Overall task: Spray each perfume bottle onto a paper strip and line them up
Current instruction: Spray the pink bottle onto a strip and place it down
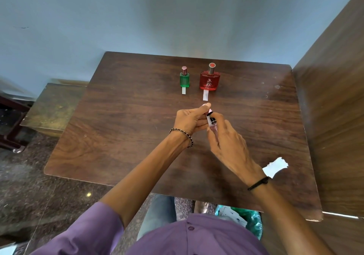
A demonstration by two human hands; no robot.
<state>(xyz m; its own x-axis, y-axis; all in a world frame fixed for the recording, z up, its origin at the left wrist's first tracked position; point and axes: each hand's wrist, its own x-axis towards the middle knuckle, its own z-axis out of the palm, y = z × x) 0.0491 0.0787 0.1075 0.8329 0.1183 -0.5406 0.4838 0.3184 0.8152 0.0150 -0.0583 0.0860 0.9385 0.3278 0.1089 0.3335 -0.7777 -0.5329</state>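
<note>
Pink bottle (214, 129) is gripped in your right hand (228, 146) above the counter (118, 136); your left hand (190, 121) pinches a paper strip (208, 120) at its nozzle. Hold the strip close, press once, then stand both beside the red bottle (209, 81), in line.

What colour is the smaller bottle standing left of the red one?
The smaller bottle is green, with a pinkish cap; the head view shows it best.

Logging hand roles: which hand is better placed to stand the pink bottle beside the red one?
Probably right: the right hand grips the pink bottle; the left hand pinches a paper strip.
</note>
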